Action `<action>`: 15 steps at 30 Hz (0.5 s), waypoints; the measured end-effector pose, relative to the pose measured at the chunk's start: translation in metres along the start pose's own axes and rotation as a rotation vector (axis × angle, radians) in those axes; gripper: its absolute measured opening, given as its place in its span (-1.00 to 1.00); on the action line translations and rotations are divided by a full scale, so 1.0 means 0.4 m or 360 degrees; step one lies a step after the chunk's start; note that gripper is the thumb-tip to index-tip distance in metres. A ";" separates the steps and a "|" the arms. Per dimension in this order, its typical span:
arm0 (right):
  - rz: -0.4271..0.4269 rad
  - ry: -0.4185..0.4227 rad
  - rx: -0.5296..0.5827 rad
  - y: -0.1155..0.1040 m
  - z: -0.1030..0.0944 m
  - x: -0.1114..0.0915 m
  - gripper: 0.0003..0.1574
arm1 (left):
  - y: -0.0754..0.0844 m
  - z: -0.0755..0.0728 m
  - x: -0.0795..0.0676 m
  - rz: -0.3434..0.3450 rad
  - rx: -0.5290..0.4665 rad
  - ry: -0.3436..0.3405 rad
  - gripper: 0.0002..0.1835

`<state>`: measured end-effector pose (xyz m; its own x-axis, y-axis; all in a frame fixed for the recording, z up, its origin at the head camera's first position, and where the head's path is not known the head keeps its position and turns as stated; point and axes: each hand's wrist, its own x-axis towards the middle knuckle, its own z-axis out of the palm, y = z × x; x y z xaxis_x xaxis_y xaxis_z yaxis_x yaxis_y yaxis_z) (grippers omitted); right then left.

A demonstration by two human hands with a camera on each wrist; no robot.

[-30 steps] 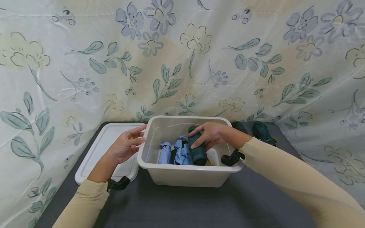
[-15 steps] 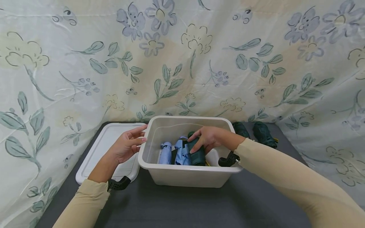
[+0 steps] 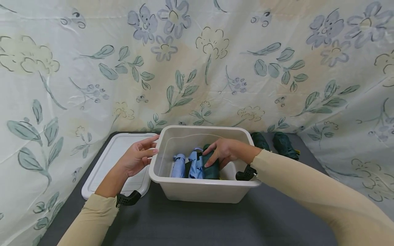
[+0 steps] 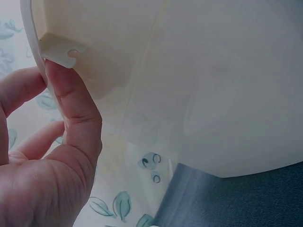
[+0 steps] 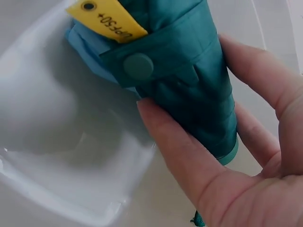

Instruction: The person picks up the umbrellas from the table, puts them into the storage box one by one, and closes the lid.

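Observation:
A cream plastic storage bin (image 3: 200, 192) stands on the table in the head view. My left hand (image 3: 138, 157) pinches its left rim between thumb and fingers, seen close up in the left wrist view. Inside the bin, my right hand (image 3: 227, 150) grips a dark green folded umbrella (image 3: 211, 172), thumb on one side and fingers on the other. In the right wrist view this umbrella (image 5: 194, 94) has a snapped strap and a yellow tag (image 5: 111, 21) reading UPF50+. Left of it lie two blue folded umbrellas, one smooth (image 3: 178, 166) and one loosely wrapped (image 3: 196, 167).
The bin's white lid (image 3: 106, 164) lies flat on the grey table (image 3: 197, 222), left of the bin. Two more dark green folded umbrellas (image 3: 260, 140) (image 3: 284, 146) lie at the back right, behind the right forearm. A floral curtain (image 3: 197, 68) hangs behind.
The green umbrella has shifted left inside the bin with my right hand, up against the wrapped blue one. My left hand has stayed on the rim.

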<state>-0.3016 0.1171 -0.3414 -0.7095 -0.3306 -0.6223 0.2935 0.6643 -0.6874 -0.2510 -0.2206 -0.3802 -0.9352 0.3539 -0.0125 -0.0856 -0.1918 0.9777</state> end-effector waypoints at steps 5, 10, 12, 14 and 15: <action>0.0029 0.0007 0.0002 0.004 0.002 0.008 -0.28 | -0.004 -0.002 0.003 0.0019 -0.0008 -0.0012 -0.23; 0.0028 0.0009 -0.0006 0.007 0.004 0.011 -0.29 | -0.005 -0.004 0.003 0.0024 -0.0005 -0.0013 -0.22; 0.0029 0.0002 -0.0003 0.008 0.004 0.011 -0.29 | -0.005 -0.004 0.003 0.0022 -0.0004 -0.0012 -0.22; 0.0030 -0.0008 -0.0006 0.008 0.003 0.011 -0.29 | -0.004 -0.004 0.003 0.0022 0.0000 -0.0013 -0.23; 0.0032 -0.0010 -0.0003 0.008 0.003 0.011 -0.29 | -0.003 -0.003 0.004 0.0021 0.0000 -0.0012 -0.23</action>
<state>-0.3030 0.1170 -0.3468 -0.6996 -0.3211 -0.6384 0.3063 0.6723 -0.6739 -0.2527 -0.2211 -0.3817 -0.9336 0.3583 0.0021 -0.0732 -0.1965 0.9778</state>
